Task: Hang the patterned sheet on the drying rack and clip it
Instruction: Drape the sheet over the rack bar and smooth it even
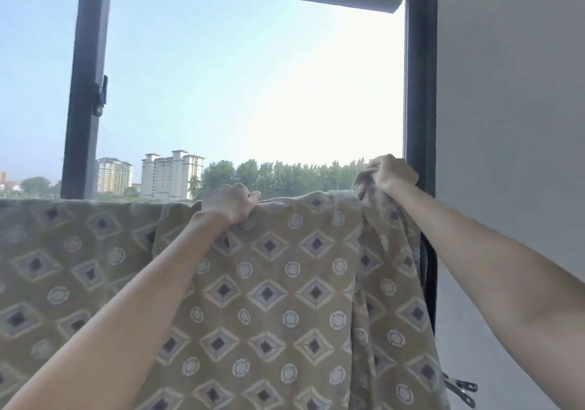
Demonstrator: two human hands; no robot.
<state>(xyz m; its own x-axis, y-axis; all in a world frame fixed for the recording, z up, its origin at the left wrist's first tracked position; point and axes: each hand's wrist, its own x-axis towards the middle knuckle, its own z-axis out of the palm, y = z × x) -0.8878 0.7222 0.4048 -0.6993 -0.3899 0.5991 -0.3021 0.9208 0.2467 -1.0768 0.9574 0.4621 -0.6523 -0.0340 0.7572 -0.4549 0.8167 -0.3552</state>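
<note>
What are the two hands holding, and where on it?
Both hold the sheet at its top edge: the left hand grips the draped fold, the right hand grips a bunched end, raised higher beside the window frame.

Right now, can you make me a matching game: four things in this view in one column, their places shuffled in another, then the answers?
1. left hand
2. right hand
3. metal clips
4. window latch

A. grips a bunched corner of the patterned sheet, highest up
B. low right, beside the sheet's edge
C. on the dark window frame, left
D. grips the sheet's top edge, near the middle

Pairs: 1-D, 2-A, 3-B, 4-C
</note>
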